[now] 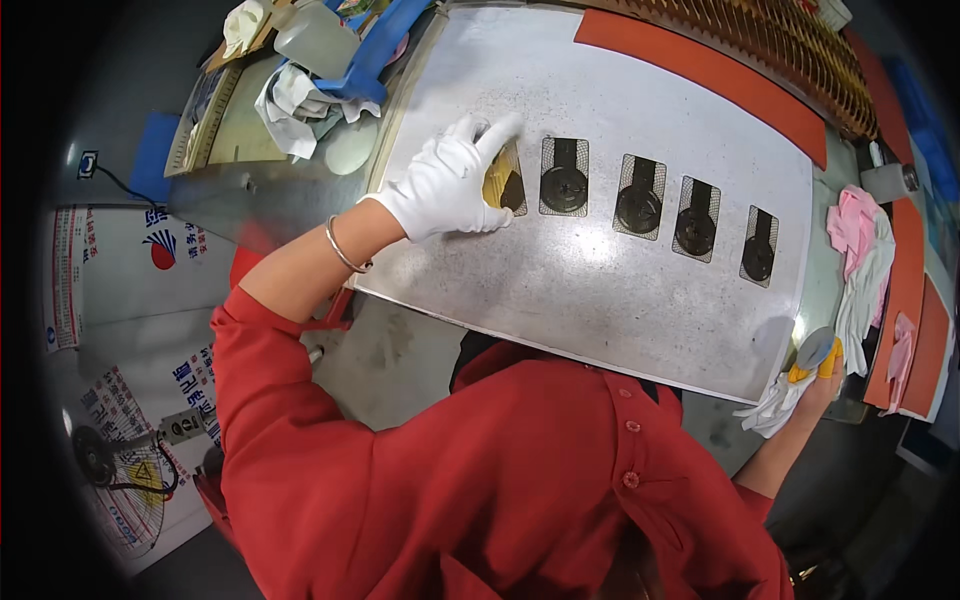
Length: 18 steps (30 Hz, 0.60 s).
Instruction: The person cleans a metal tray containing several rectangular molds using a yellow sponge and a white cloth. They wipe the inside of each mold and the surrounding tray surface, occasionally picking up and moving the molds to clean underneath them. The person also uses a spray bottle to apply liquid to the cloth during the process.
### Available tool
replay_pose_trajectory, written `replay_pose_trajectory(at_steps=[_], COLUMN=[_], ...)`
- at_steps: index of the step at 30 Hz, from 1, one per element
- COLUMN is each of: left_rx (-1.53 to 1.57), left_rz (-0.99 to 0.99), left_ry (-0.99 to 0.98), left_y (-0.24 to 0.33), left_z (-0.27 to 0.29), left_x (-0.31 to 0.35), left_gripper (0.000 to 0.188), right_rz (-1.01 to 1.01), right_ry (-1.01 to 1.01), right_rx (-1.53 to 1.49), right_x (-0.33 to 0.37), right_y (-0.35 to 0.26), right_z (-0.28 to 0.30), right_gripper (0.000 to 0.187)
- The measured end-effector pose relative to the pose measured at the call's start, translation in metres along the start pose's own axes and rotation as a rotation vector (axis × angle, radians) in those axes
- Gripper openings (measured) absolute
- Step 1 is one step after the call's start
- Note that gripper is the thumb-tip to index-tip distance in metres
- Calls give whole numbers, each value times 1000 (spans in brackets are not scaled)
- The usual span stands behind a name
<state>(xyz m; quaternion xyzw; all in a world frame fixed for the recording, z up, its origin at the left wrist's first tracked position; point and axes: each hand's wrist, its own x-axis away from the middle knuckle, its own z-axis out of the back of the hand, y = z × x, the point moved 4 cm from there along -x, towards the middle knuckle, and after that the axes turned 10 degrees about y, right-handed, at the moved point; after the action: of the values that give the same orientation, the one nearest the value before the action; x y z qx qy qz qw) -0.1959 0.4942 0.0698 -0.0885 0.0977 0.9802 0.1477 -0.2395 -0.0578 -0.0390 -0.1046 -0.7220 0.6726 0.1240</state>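
My left hand [455, 180], in a white glove, grips the ends of a small gold-coloured plate [495, 185] with a dark patch on it. The palm and fingers cover part of this plate. To its right, several rectangular mesh pieces, each with a dark round-and-stem shape, such as the nearest mesh piece [564, 188], lie in a row on the pale metal board [560, 280]. At the board's right edge, my right hand [826, 388], with yellow finger covers, is closed around a grey round-topped object [816, 346]. A white cloth [775, 405] hangs beside that hand.
An orange strip [700, 85] lines the board's far edge, with a brown ribbed rack [770, 50] behind. Pink and white cloths [862, 250] lie at right. At far left are a translucent jug [315, 40], a blue tray [385, 50] and crumpled white cloth [290, 105].
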Motion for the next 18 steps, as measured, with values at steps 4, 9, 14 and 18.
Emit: replay_pose_trajectory(at_steps=[4, 9, 14, 18], left_rx=[-182, -29, 113, 333], left_rz=[-144, -100, -19, -2], left_ry=[-20, 91, 145, 154], left_y=[22, 16, -5, -29], left_z=[12, 11, 14, 10], left_x=[-1, 6, 23, 42], left_gripper=[56, 54, 69, 72], right_rz=[23, 10, -8, 20], right_ry=[26, -9, 2, 25], right_rx=[7, -16, 17, 41], right_x=[5, 3, -4, -7], right_y=[-9, -7, 4, 4], right_z=[-14, -10, 5, 8], right_gripper=[27, 26, 28, 31])
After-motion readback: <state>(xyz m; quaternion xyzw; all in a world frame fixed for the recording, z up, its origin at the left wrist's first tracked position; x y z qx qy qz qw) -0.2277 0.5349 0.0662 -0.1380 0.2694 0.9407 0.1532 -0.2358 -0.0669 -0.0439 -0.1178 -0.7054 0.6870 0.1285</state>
